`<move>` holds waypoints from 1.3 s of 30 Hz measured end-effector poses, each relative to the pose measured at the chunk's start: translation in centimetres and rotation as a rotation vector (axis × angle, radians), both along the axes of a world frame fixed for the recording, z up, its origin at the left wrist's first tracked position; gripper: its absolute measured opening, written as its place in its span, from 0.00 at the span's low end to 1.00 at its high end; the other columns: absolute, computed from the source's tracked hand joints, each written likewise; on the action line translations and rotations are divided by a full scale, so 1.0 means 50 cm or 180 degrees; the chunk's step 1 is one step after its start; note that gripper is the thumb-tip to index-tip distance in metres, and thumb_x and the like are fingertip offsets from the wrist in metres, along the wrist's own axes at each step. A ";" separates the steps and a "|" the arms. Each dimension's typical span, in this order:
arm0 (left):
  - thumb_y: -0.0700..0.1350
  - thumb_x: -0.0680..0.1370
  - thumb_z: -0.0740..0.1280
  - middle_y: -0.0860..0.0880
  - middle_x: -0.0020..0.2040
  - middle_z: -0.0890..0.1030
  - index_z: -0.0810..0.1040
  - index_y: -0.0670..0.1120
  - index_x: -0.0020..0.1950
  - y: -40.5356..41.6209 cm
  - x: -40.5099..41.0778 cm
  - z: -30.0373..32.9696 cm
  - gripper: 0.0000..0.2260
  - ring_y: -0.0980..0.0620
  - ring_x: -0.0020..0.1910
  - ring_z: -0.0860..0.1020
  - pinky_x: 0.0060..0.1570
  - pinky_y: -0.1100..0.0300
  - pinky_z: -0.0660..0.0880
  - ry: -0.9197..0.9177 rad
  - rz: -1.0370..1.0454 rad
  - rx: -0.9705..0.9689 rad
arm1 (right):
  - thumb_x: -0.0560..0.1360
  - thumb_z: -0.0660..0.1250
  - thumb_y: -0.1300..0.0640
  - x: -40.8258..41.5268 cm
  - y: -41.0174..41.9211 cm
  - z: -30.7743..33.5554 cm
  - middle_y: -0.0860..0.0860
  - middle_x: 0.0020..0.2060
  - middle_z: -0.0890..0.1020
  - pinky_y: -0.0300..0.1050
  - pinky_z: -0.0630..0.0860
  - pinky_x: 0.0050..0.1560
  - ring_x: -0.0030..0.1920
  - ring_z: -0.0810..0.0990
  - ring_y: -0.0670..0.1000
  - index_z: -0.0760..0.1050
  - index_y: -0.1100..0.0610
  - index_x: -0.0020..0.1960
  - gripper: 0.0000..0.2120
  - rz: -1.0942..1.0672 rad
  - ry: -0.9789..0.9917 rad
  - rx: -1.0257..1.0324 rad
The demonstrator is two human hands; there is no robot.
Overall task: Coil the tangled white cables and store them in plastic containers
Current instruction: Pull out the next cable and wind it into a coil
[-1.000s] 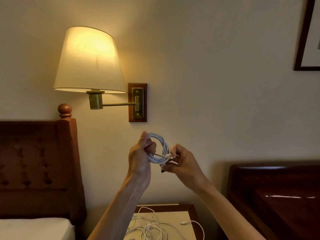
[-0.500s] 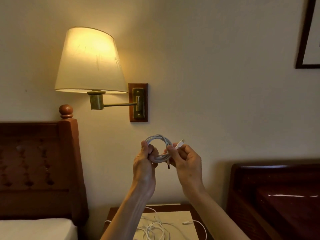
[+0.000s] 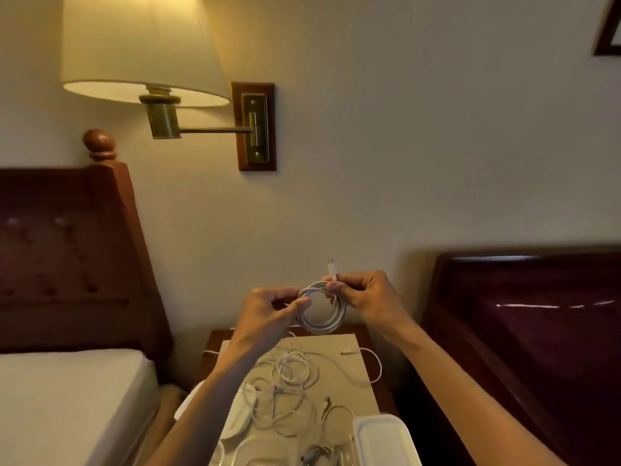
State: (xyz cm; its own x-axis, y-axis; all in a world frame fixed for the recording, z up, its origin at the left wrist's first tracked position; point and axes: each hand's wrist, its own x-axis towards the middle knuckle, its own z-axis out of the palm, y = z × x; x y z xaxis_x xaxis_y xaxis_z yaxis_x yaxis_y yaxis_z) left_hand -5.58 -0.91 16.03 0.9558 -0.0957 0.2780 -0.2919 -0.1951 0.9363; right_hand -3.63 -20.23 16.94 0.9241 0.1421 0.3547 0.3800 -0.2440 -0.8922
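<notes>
head view: only cam, looks fwd/down over a nightstand (image 3: 376,358) between two beds

coiled cable (image 3: 322,309): small white loop, held up in the air above the nightstand, between both hands

left hand (image 3: 268,317): thumb + fingers pinching the left side of the loop, otherwise fairly loose, nothing else in it

right hand (image 3: 366,294): fingers curled, pinching the loop's top right, right where the plug end (image 3: 332,269) pokes straight up

tangled cables (image 3: 289,381): messy white pile on the tan mat (image 3: 336,344) below, one strand hanging off the right edge w/ a connector (image 3: 346,352) lying near the back

containers: one w/ a whitish lid (image 3: 383,438) at bottom right, more clear ones (image 3: 262,452) along the bottom edge, one seems to have a greyish cable (image 3: 314,457) in it already, hard to tell tbh

step imo: coil looks done, tail end not tucked yet, then it goes in a box

risk: plug end is free, so if either pinch eases off the loops prob spring open

risk 2: lowering it over that pile could snag a loose strand + drag stuff off the edge

risk 3: lidded box needs a free hand to open, one-hand hold = coil may unravel
</notes>
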 end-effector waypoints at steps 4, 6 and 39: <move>0.43 0.76 0.71 0.48 0.33 0.83 0.85 0.48 0.47 -0.018 -0.042 -0.116 0.03 0.51 0.28 0.80 0.31 0.55 0.79 0.0236 0.0423 0.0059 | 0.77 0.69 0.54 -0.031 0.003 -0.131 0.45 0.45 0.86 0.35 0.79 0.47 0.46 0.84 0.42 0.83 0.53 0.56 0.09 -0.0090 0.0264 -0.0394; 0.43 0.77 0.70 0.47 0.36 0.84 0.84 0.47 0.49 -0.027 -0.070 -0.178 0.04 0.49 0.32 0.82 0.34 0.53 0.81 0.0447 0.0513 -0.0051 | 0.77 0.69 0.55 -0.057 0.005 -0.199 0.43 0.44 0.85 0.35 0.79 0.47 0.46 0.83 0.39 0.83 0.53 0.56 0.09 -0.0200 0.0376 -0.0572; 0.48 0.78 0.67 0.58 0.57 0.79 0.77 0.54 0.61 0.010 -0.252 -0.542 0.12 0.58 0.39 0.78 0.40 0.62 0.73 0.0607 0.0773 0.2142 | 0.82 0.57 0.57 -0.148 0.043 -0.522 0.55 0.64 0.70 0.56 0.65 0.63 0.66 0.65 0.57 0.75 0.50 0.65 0.14 0.0179 0.0245 -0.4208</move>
